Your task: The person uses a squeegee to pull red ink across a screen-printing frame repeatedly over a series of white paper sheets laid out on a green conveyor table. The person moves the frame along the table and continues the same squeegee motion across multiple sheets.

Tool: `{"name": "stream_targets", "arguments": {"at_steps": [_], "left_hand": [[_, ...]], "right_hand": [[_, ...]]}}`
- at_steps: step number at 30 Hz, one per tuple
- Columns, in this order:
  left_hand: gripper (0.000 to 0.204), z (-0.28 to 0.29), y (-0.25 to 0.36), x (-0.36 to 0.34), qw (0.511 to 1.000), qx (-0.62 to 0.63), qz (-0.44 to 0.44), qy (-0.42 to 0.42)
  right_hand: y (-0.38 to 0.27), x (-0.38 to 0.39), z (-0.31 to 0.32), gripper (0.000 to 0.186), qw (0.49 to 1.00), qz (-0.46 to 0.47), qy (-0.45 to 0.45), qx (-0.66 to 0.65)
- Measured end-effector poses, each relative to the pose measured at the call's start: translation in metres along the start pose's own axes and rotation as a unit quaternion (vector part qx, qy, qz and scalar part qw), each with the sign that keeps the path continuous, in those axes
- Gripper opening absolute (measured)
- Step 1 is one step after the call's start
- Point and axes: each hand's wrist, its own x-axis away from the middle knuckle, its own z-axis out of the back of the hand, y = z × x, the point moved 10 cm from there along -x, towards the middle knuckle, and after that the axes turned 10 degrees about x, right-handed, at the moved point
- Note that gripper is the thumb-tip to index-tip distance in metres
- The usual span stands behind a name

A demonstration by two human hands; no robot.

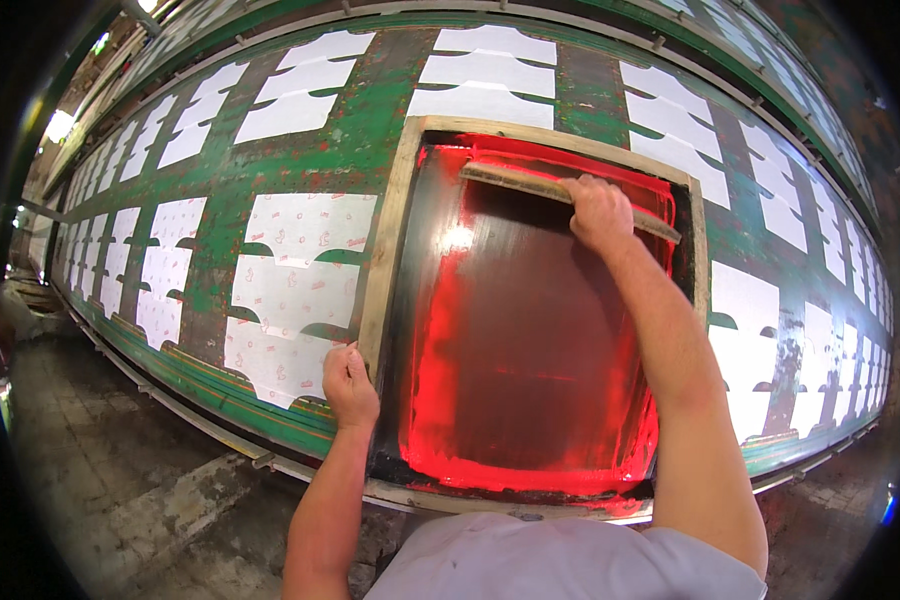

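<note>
With hands apart, the right hand [602, 212] is gripping the squeegee [515, 181] at one o'clock inside the wooden screen frame [390, 245], the left hand [352, 385] curling by its eight-o'clock edge, its hold unclear.

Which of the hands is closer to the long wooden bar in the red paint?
Right. The right hand is on the wooden bar, gripping it. The left hand is farther off, down by the left side of the wooden frame.
</note>
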Motion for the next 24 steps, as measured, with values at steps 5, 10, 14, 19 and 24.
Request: {"name": "stream_targets", "arguments": {"at_steps": [5, 10, 14, 19, 24], "left_hand": [[0.042, 0.0, -0.004, 0.002, 1.0, 0.004, 0.014, 0.003], [0.04, -0.001, -0.004, 0.002, 1.0, -0.009, 0.013, -0.005], [0.037, -0.001, -0.003, 0.001, 1.0, -0.016, 0.012, 0.004], [0.036, -0.001, -0.005, 0.0, 1.0, -0.012, 0.021, 0.006], [0.038, -0.002, -0.005, -0.003, 1.0, -0.018, 0.008, 0.007]], "right_hand": [[0.041, -0.051, -0.007, 0.052, 0.995, -0.033, -0.083, -0.042], [0.047, -0.061, -0.007, 0.049, 0.998, 0.001, -0.046, -0.04], [0.047, -0.061, -0.014, 0.044, 0.995, 0.03, -0.097, -0.016], [0.024, -0.023, -0.004, 0.037, 0.981, 0.057, -0.184, -0.008], [-0.018, 0.061, 0.024, 0.034, 0.977, 0.064, -0.199, -0.028]]}}
